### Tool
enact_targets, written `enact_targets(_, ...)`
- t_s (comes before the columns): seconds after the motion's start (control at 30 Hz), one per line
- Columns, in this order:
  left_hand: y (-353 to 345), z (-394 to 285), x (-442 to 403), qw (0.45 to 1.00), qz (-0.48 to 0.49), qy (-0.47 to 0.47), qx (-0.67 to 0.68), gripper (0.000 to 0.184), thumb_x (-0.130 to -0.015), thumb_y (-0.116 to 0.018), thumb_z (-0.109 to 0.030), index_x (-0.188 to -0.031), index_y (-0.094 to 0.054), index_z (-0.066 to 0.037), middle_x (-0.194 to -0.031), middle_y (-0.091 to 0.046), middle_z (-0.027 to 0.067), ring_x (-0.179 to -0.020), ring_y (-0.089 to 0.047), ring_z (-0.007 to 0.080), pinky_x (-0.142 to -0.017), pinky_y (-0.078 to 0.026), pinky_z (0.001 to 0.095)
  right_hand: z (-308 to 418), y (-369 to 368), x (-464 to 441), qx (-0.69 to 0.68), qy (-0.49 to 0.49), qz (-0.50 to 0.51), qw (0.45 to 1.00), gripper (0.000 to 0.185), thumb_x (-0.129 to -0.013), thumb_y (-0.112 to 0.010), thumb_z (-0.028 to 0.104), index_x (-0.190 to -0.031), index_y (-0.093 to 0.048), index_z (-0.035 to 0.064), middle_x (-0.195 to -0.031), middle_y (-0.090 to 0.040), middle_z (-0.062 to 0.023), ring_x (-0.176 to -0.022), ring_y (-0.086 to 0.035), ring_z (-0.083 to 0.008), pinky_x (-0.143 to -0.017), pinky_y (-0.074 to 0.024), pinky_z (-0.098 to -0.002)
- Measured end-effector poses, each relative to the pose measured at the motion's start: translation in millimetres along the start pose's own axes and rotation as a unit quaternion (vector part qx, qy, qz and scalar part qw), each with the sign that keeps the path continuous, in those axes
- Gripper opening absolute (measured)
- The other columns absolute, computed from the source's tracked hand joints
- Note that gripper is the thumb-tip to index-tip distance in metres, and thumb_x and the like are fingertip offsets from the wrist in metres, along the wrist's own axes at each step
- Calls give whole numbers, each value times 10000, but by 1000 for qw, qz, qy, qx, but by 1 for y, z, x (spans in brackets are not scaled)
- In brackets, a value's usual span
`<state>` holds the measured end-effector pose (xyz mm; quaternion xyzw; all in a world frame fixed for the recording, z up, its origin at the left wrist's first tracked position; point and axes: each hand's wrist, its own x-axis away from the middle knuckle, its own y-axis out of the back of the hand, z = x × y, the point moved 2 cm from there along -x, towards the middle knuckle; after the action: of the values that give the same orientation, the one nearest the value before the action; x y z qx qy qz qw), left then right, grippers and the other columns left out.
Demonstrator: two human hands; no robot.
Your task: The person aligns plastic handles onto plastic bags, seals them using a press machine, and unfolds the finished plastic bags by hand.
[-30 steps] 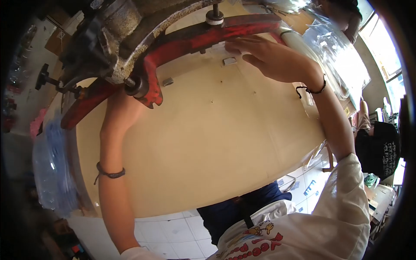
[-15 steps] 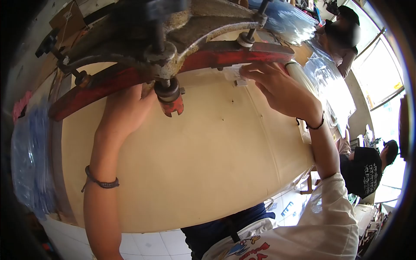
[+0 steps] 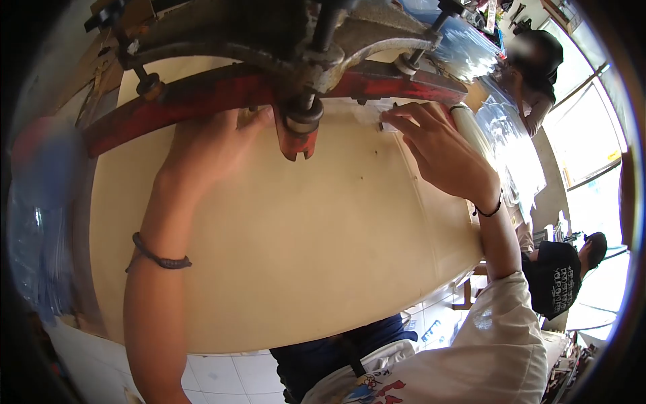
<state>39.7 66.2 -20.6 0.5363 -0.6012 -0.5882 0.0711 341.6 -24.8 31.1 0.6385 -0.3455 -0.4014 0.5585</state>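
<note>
My left hand (image 3: 215, 145) reaches in from the left over the pale yellow board (image 3: 296, 249). Its thumb shows beside the curved red metal bar (image 3: 222, 93), but the bar hides the other fingers. On the right, my right hand (image 3: 441, 145) is palm down with its fingers apart and slightly bent. Its fingertips are at a small grey block (image 3: 388, 126) and a patch of clear plastic (image 3: 367, 113) under the bar's right part. Between my hands hangs a notched red fitting (image 3: 298, 140), apart from both.
A heavy cast-metal frame (image 3: 256, 40) with screw knobs spans the top. Clear plastic sheets are stacked at the left (image 3: 40, 249) and upper right (image 3: 464, 47). A seated person (image 3: 538, 74) is at the upper right, and another person (image 3: 555, 276) in black is at the right.
The view has shifted, so the metal frame appears further right and the notched fitting higher. My right fingertips now cover more of the small block. A red and blue blur has appeared at the left.
</note>
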Motion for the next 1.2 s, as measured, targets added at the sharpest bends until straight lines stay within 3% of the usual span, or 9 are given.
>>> enact_targets(0.27, 5, 9, -4, 982, 145, 110, 41, 415, -1002, -539, -409, -1237, -598, -72, -1140, -664, 184, -1104, -607, 395, -945, -472, 466, 4, 1, -4, -32, -5, -5, 999, 410, -913, -564, -32, -1309, -574, 72, -1242, -596, -151, -1203, -517, -353, -1071, -403, -449)
enact_targets(0.47, 0, 16, -4, 991, 102, 78, 46, 568, -1001, -474, -560, -1270, -637, -87, -1038, -675, 152, -1022, -640, 346, -944, -463, 455, 8, 2, -5, -2, -6, -8, 1000, 427, -912, -544, -51, -1315, -577, 84, -1239, -591, -147, -1194, -520, -365, -1052, -429, -442)
enact_targets(0.57, 20, 5, -7, 974, 181, 113, 81, 567, -989, -514, -528, -1201, -642, -17, -1000, -707, 175, -985, -668, 356, -873, -516, 436, 6, -2, -7, 8, -18, -14, 1000, 380, -934, -532, -4, -1296, -596, 94, -1212, -592, -142, -1194, -514, -351, -1040, -424, -455)
enact_targets(0.67, 32, -2, -8, 943, 288, 163, 41, 578, -1005, -450, -536, -1255, -623, -44, -1125, -703, 170, -1115, -638, 356, -997, -470, 457, 9, -2, -8, 8, -27, -12, 1000, 342, -946, -534, 29, -1273, -609, 95, -1198, -593, -134, -1187, -508, -344, -1040, -416, -457)
enact_targets(0.77, 24, 0, -4, 943, 309, 127, -1, 585, -1024, -398, -533, -1367, -555, -86, -1309, -642, 153, -1264, -560, 358, -1139, -344, 505, 12, -1, -10, 15, -26, -18, 999, 322, -950, -536, 34, -1255, -617, 97, -1181, -594, -131, -1172, -512, -339, -1031, -417, -457)
enact_targets(0.87, 16, -1, 6, 970, 220, 84, -55, 558, -1038, -403, -500, -1364, -521, -62, -1274, -611, 190, -1200, -574, 335, -1062, -410, 476, 12, 2, -10, 15, -23, -19, 999, 305, -953, -539, 38, -1239, -628, 98, -1165, -597, -126, -1158, -524, -329, -1029, -419, -451)
enact_targets(0.97, 15, -16, 30, 969, 175, 24, -173, 586, -1045, -422, -444, -1458, -420, -29, -1506, -411, 225, -1416, -379, 350, -1190, -282, 493, 11, 1, -10, 0, -14, -21, 1000, 296, -955, -543, 44, -1230, -635, 99, -1155, -602, -121, -1145, -537, -321, -1033, -422, -436)
enact_targets(1.07, 27, -44, 20, 952, 294, 10, -86, 631, -1039, -455, -420, -1499, -357, 0, -1603, -248, 234, -1506, -202, 373, -1238, -194, 486, 8, 1, -8, -8, -10, -27, 1000, 308, -950, -551, 47, -1242, -633, 98, -1179, -607, -117, -1146, -544, -316, -1038, -426, -418)
enact_targets(1.2, -1, -50, 32, 981, 185, -44, -38, 731, -1016, -484, -492, -1463, -394, 80, -1507, -401, 286, -1456, -312, 433, -1232, -209, 502, 5, -4, 0, 0, 4, -46, 999, 315, -952, -574, 57, -1259, -629, 96, -1251, -602, -101, -1179, -536, -306, -1045, -420, -425)
